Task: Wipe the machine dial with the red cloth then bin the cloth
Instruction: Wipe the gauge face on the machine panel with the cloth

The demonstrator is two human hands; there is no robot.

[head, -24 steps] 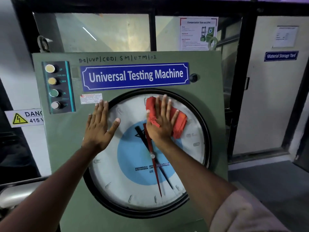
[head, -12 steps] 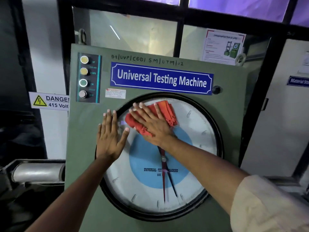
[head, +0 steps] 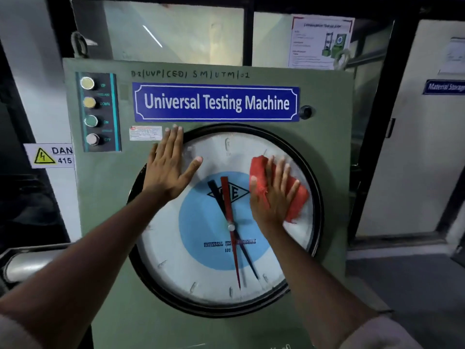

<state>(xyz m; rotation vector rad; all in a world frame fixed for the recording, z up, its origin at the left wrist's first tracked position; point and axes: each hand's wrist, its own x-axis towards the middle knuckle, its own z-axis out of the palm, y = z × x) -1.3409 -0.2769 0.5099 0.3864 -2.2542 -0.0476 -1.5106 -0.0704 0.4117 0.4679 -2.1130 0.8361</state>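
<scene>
The round machine dial (head: 201, 273) has a white face, a blue centre and a black rim, and it fills the green front panel. My right hand (head: 273, 197) lies flat on the red cloth (head: 297, 197), pressing it against the dial's upper right. The cloth shows to both sides of the hand. My left hand (head: 168, 170) rests flat and empty, fingers spread, on the dial's upper left rim. Red and black pointers (head: 230, 210) sit under the glass between the hands. No bin is in view.
A blue "Universal Testing Machine" nameplate (head: 216, 102) sits above the dial. A button strip (head: 98, 112) runs down the panel's upper left. A 415 V danger sign (head: 50, 154) is on the left wall. A door (head: 415, 134) and bare floor (head: 415, 285) lie to the right.
My right hand has swept the red cloth from the dial's upper left across to its upper right. My left hand stays pressed at the upper left rim.
</scene>
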